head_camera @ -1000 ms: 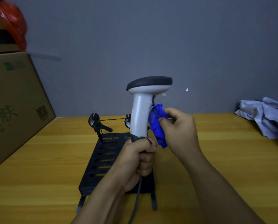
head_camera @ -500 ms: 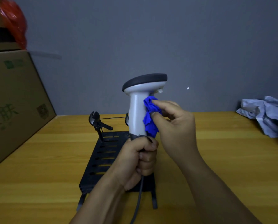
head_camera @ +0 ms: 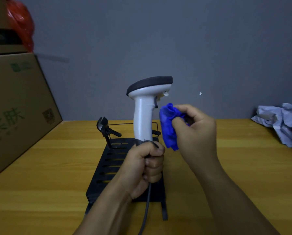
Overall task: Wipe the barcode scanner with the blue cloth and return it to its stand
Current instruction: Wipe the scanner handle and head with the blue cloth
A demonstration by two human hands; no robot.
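Scanner (head_camera: 144, 119) upright in our left hand (head_camera: 145, 165), the fingers clenched round the dark base of the handle, cable (head_camera: 146, 209) trailing out below the fist. Long axis near vertical, with the head on top and its nose turned toward our right hand (head_camera: 195, 131). The right fingers pinch the blue cloth (head_camera: 168, 126) in a bunch. The wad hangs on the handle side of those fingertips, level with the trigger and upper grip. A narrow gap shows between cloth and handle, so they are not touching. The surface to wipe lies straight to the left of the right fingers, a short sideways press away, and strokes would run up and down the handle. We judge that wiping is the step in hand, but we cannot tell which faces are done. Stand (head_camera: 114, 163) lies on the table (head_camera: 243, 167) below and beyond the left knuckles, its clip (head_camera: 102, 124) at the far end, left of the handle. The left hand is nearer to it, so we expect the return to fall to that hand.
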